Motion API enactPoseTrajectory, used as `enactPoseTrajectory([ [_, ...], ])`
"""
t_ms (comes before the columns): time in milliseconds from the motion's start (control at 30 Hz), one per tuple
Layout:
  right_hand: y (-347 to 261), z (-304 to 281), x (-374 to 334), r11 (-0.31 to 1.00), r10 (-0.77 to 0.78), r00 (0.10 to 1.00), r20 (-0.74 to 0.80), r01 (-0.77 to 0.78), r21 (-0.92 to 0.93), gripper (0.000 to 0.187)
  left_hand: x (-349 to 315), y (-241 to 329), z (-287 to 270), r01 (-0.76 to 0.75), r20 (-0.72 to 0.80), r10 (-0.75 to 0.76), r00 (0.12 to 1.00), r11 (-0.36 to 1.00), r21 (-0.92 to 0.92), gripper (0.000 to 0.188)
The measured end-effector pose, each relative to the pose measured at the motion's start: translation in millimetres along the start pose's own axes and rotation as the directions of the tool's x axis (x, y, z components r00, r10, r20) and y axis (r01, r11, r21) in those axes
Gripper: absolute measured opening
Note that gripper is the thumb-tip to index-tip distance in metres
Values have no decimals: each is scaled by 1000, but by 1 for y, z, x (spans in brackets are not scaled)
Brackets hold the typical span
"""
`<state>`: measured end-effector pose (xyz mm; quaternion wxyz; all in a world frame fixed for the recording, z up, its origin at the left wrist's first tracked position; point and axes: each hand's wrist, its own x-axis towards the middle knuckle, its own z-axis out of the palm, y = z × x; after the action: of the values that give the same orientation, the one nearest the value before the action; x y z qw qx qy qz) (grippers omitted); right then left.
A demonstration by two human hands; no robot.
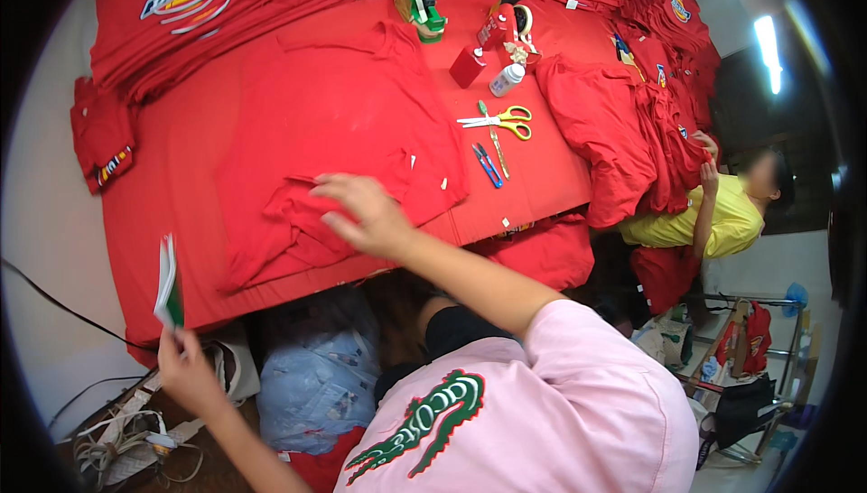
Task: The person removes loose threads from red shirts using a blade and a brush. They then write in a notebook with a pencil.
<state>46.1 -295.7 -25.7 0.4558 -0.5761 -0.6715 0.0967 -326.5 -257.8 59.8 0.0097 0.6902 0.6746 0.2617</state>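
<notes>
My left hand [187,368] is off the table's near left corner, fingers closed on the lower end of a thin green-and-white booklet-like thing [168,283], slightly blurred. Bunched folds of a red T-shirt [334,105] lie under my right hand [368,215], whose fingers are spread; whether they touch the cloth I cannot tell. That shirt is spread over the red-covered table [172,195], its upper part fairly smooth. Right of it rest yellow-handled scissors [506,122] and blue thread snips [487,166].
Piles of red printed shirts [208,19] line the far side. A green tape dispenser [423,14], a red bottle [467,67] and a white bottle [507,79] stand mid-table. At right, a person in yellow [722,218] handles red shirts. Cables [135,434] lie lower left.
</notes>
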Motion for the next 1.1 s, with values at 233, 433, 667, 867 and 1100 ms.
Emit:
enactPoseTrajectory([
  [233, 136, -164, 76, 946, 308, 943, -128, -318, -64, 32, 29, 135, 186, -614, 106, 629, 770, 776, -144, 28],
  [433, 263, -244, 225, 884, 354, 915, -194, -395, -249, 37, 23, 226, 226, -265, 224, 317, 922, 935, -234, 50],
  [667, 411, -263, 338, 847, 174, 945, -278, -288, -446, 49, 31, 263, 239, -188, 324, 278, 904, 941, -282, 45],
  [867, 279, -226, 340, 923, 82, 891, -446, -236, -303, 37, 46, 214, 236, 200, 463, 56, 885, 851, -485, 31],
  [1100, 156, -260, 239, 959, 250, 740, -625, -100, 266, 38, 54, 192, 254, 592, 623, -34, 782, 353, -725, 27],
])
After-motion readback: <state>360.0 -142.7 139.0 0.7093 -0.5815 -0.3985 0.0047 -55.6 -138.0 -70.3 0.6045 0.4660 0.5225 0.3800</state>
